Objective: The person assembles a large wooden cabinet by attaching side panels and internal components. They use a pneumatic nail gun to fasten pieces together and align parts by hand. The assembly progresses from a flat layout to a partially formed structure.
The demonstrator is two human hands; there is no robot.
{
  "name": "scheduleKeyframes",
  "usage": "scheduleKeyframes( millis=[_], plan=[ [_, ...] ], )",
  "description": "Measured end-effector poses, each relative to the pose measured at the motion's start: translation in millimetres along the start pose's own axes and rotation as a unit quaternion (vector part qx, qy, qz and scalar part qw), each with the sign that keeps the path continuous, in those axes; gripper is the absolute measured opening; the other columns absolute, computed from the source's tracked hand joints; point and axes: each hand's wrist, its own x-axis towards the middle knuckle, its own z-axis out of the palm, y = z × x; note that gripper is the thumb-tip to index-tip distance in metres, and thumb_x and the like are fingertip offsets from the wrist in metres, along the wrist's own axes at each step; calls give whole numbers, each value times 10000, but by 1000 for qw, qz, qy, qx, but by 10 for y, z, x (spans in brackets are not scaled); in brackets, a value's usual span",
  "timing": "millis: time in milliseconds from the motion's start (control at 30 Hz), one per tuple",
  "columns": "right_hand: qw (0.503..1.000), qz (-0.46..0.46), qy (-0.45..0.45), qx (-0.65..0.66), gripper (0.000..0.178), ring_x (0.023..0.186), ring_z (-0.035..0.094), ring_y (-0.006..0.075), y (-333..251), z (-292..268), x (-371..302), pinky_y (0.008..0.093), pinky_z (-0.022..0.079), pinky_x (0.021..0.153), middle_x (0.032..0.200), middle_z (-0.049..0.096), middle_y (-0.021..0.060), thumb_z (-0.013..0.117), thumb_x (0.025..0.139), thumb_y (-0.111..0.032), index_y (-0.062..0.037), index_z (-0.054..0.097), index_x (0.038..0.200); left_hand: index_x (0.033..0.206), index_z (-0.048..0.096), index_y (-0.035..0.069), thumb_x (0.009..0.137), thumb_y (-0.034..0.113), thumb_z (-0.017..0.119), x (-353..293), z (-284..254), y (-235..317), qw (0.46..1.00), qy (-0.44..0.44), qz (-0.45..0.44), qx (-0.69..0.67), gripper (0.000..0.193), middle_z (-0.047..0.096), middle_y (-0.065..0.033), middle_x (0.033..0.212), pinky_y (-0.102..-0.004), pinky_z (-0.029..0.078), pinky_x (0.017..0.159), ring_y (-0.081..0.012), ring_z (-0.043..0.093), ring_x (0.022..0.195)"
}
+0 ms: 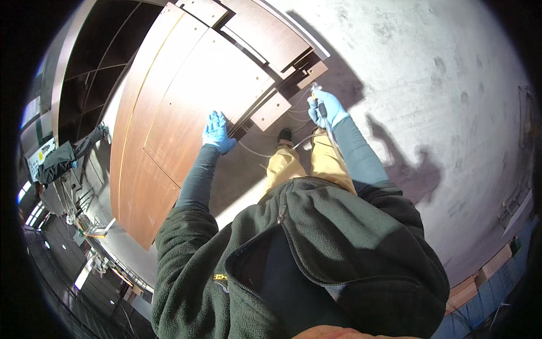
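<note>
A short strip of yellow lettering (pixel 219 277) is showing on the dark green, soft-napped fleece jacket (pixel 353 226), on the wearer's left front, just beside the edge of the open zip. Its characters are appearing too small to be read surely. At the far left, a pale panel with small blue marks (pixel 40 157) is standing in the background, its markings remaining illegible. No other writing is showing readably.
</note>
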Motion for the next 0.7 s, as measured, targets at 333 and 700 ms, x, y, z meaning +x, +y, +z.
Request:
scheduleKeyframes(
  millis=[333,700],
  plan=[
    [966,117,-212,-87,302,661,599,82,-171,517,-283,238,502,506,877,632,3,618,1055,-317,-17,623,1081,1649,109,-21,749,470,835,65,-27,14,999,-27,-23,-7,1256,103,-312,1708,-460,204,1300,-454,103,1598],
    [973,-21,-135,-186,296,695,653,154,-485,728,-164,273,565,597,869,676,73,656,996,-328,-61,677,1120,1660,60,-11,728,475,850,87,-80,44,997,-60,-38,-13,1315,60,-295,1721,-445,174,1310,-441,83,1604]
  ],
)
